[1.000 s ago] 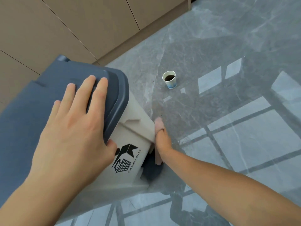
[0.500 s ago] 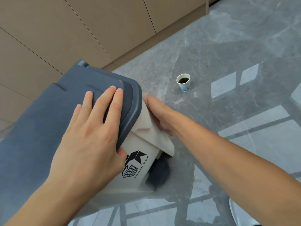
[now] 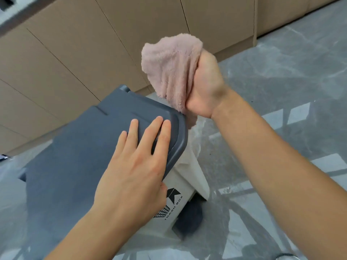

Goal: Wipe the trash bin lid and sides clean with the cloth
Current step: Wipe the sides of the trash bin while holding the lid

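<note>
I press my left hand (image 3: 135, 166), fingers flat and slightly spread, on the trash bin lid (image 3: 84, 147) to steady it, while my right hand (image 3: 204, 85), fisted around the pink cloth (image 3: 169, 66), hovers above its front edge.

Pink cloth (image 3: 171, 72), grey lid (image 3: 78, 147), cream bin (image 3: 189, 175) with black logo, grey marbled floor (image 3: 281, 72).

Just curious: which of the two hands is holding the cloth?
The right hand, raised above the bin's corner, fist closed on the pink cloth. The left hand lies flat and empty on the grey lid.
</note>
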A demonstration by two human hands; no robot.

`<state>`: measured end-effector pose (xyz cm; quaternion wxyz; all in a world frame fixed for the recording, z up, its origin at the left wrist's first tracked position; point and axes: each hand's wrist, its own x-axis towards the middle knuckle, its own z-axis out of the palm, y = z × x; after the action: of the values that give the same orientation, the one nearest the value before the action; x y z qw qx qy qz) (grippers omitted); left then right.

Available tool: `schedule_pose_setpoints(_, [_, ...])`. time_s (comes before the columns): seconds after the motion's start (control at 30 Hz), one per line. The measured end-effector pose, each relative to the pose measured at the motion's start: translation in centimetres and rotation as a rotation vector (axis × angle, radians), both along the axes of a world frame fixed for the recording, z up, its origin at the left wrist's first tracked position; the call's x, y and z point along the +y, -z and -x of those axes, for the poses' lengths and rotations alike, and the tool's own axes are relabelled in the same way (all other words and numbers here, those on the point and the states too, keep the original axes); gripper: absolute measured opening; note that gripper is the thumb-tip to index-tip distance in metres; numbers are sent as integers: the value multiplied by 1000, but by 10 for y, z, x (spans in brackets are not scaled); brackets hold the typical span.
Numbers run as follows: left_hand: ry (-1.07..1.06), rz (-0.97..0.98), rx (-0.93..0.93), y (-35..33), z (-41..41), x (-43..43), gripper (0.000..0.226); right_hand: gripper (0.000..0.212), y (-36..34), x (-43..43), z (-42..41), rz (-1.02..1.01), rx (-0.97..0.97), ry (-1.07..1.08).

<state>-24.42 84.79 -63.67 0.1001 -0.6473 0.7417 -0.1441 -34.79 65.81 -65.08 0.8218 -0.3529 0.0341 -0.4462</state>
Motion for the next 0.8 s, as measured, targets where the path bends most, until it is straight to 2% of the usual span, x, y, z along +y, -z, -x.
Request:
schedule_pose_setpoints(0.03, [31,16,95,-3,1,1,90,57,-13,8,-13,150,129,-8])
schedule_pose_setpoints(0.07, [64,61,269,-8,1,4,75,61,-25,19,-28,357,342,-22])
schedule_pose_setpoints(0.13, [87,201,670,-21,-7,16,41,60,-40,41,-55,851,999,-25])
schedule_pose_setpoints(0.17, [68,281,763,-26,-15,26,29,60,-42,50,-64,1076,1330,-15])
schedule_pose_setpoints(0.2, [26,366,781,-30,-28,38,20,55,-42,58,-70,1300,1494,15])
schedule_pose_setpoints(0.23, [-38,450,770,-31,-45,52,14,52,-42,67,-72,1491,1510,53])
schedule_pose_setpoints(0.27, [-128,529,758,-28,-62,69,10,53,-40,77,-70,1601,1480,52])
schedule_pose_setpoints(0.37, [-430,665,755,-18,-104,108,19,59,-39,113,-57,1659,1447,-28])
schedule_pose_setpoints(0.47, [-603,632,855,-1,-123,114,32,73,-40,160,-64,1733,1301,-221])
schedule_pose_setpoints(0.57, [-660,603,975,5,-124,108,41,75,-47,152,-91,1750,1276,-285])
schedule_pose_setpoints(0.7, [-667,557,844,15,-128,111,41,77,-52,93,-150,1756,1403,-229])
schedule_pose_setpoints(0.8, [-668,558,818,22,-129,112,43,78,-45,62,-192,1727,1493,-172])
